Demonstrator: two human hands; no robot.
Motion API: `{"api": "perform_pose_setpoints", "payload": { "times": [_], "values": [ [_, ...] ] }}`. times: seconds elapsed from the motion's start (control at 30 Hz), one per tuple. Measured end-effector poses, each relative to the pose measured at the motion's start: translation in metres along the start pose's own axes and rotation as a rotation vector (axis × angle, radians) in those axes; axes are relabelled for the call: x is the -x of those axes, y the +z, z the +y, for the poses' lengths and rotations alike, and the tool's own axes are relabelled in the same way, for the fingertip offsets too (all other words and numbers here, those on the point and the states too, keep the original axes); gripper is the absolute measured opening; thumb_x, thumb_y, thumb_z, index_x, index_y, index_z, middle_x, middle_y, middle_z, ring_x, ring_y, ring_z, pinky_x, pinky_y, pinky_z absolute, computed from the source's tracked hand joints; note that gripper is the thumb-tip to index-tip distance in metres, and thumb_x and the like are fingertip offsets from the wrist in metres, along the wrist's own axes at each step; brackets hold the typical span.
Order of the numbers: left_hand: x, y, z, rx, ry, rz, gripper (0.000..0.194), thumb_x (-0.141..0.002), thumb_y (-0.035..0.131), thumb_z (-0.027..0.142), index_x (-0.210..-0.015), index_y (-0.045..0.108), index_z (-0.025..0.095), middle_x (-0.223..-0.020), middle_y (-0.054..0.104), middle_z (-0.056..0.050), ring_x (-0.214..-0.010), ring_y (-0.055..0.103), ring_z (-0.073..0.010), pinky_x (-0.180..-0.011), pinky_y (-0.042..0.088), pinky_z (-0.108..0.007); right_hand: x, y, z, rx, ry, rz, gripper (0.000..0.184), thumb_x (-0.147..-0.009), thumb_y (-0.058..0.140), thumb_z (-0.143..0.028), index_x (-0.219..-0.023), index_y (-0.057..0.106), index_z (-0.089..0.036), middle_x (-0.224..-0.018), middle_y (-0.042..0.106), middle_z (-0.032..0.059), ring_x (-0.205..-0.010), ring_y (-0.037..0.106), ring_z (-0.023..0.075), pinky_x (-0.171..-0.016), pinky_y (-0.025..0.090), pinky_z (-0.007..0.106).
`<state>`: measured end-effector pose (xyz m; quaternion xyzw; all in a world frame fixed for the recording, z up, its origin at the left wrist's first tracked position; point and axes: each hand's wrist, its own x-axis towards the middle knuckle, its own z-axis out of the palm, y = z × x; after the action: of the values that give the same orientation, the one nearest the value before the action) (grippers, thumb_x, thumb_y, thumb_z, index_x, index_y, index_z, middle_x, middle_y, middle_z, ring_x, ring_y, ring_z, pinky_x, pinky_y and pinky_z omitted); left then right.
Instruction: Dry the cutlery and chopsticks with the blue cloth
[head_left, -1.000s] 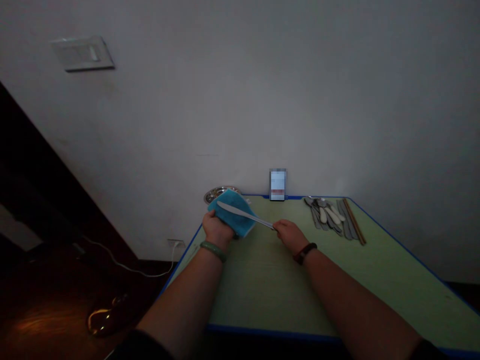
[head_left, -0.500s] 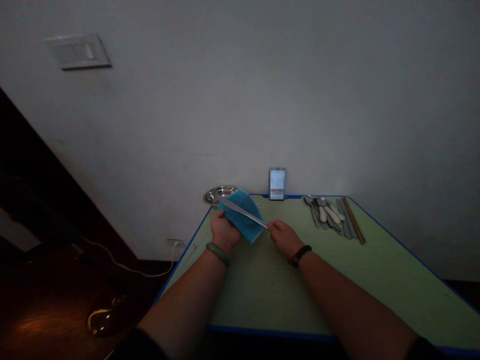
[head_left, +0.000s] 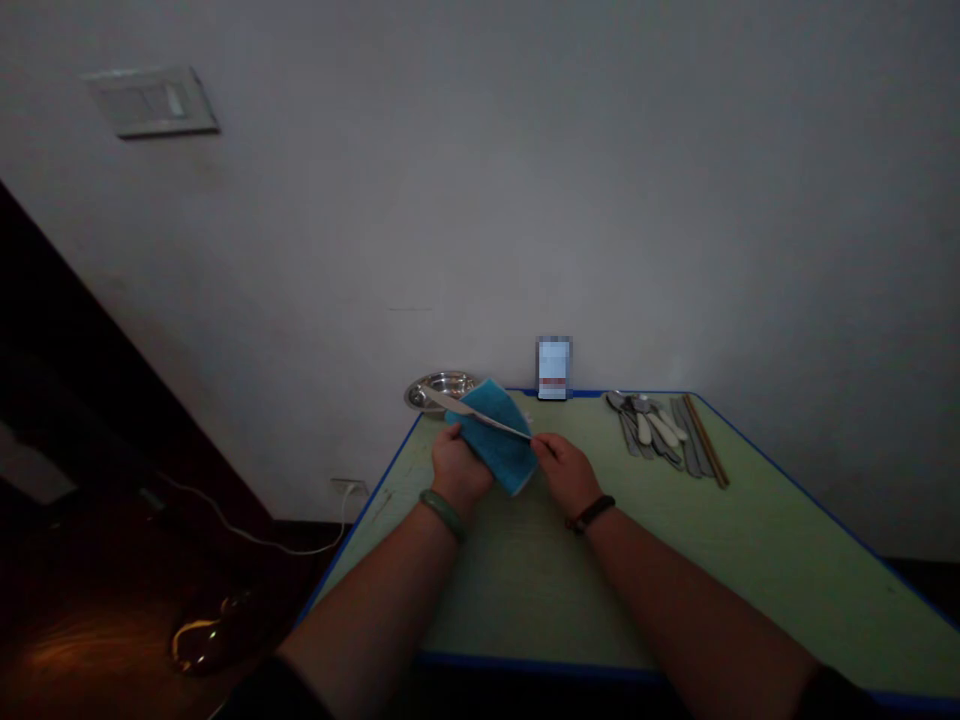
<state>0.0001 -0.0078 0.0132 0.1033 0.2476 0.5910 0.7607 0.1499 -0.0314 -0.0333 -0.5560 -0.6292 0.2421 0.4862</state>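
Observation:
A blue cloth point(head_left: 504, 458) lies across my left hand point(head_left: 459, 468), which grips it from below with the thumb along its near-left edge. My right hand point(head_left: 564, 470) is closed on the handle end of a silver table knife point(head_left: 450, 403). The knife rests across the top of the cloth, its blade pointing up and left. Past the cloth, the blade tip overlaps the view of a shiny metal bowl point(head_left: 417, 392) at the table's far left corner. Most of my left fingers are hidden under the cloth.
On the light green table point(head_left: 555, 590), edged in blue, several spoons and other cutlery point(head_left: 651, 430) lie at the far right beside knives point(head_left: 691, 440) and wooden chopsticks point(head_left: 705, 440). A phone point(head_left: 553, 368) leans on the wall at the back. A white cable point(head_left: 255, 535) hangs left.
The cloth and my left hand have shifted slightly right and down. My right hand has moved a little left with the knife, whose blade now reaches further past the cloth.

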Motion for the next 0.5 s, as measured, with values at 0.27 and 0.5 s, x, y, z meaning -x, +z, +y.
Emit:
{"api": "perform_pose_setpoints", "payload": {
  "times": [0.27,0.5],
  "values": [
    [0.0072,0.0047,0.0009,0.010,-0.050,-0.057,0.046,-0.076,0.039,0.027,-0.110,0.066,0.013,-0.098,0.075,-0.017,-0.115,0.061,-0.0370,-0.101,0.043,-0.056,0.0014,0.0039,0.0036,0.011,-0.084,0.029,0.030,-0.087,0.055,-0.033,-0.108,0.075,-0.023,-0.097,0.073,0.0077,-0.093,0.066,0.0213,-0.088,0.050,0.036],
    [0.0058,0.0057,-0.0007,0.060,-0.032,-0.052,0.045,-0.074,0.041,0.025,-0.109,0.067,0.014,-0.095,0.075,-0.017,-0.113,0.062,-0.0379,-0.098,0.047,-0.054,0.0033,0.0042,0.0018,0.128,-0.138,-0.011,0.033,-0.091,0.052,-0.032,-0.115,0.073,-0.021,-0.093,0.069,0.0086,-0.090,0.063,0.0201,-0.087,0.050,0.034]
  ]
}}
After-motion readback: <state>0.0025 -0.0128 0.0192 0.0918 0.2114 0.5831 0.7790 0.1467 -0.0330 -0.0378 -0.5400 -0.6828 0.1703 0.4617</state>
